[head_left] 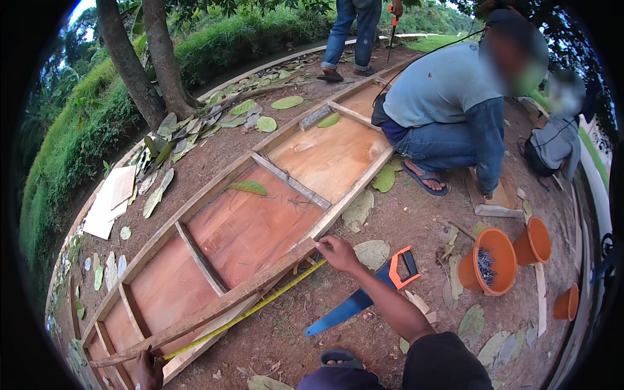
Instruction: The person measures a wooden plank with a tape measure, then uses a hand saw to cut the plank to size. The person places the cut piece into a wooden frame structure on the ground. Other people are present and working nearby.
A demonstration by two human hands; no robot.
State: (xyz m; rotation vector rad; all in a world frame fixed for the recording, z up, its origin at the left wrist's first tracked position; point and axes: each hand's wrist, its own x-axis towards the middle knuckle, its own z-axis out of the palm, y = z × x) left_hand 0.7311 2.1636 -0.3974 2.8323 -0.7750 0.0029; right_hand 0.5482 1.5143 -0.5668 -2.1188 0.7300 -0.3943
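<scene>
Here, the right hand (337,251) pinches the end of a yellow measuring tape (250,313) against the upper end of a long wooden strip (214,305), fingers curled together on the strip's tip. The left hand (149,370) sits at the lower edge of the view, pressed on the strip's far end where the tape also ends; whether its fingers are spread or closed cannot be told. The strip lies along the near side rail of a long, narrow wooden boat hull (253,224), which rests on bare soil and runs from lower left to upper right, its reddish plywood bottom divided by cross ribs. One handsaw (361,298) with a blue blade and an orange-and-black handle lies on the ground just beside the right forearm. Three orange plastic pots stand at the right: the nearest pot (487,261) holds nails, a second pot (534,239) touches it, and a third pot (567,302) stands apart near the frame's rim. One pale flat board stack (112,198) lies left of the hull, well apart. No labels or signs can be read. One crouching person (448,107) in a grey shirt and jeans is at the hull's far end, and a second person's legs (351,36) stand beyond.
</scene>
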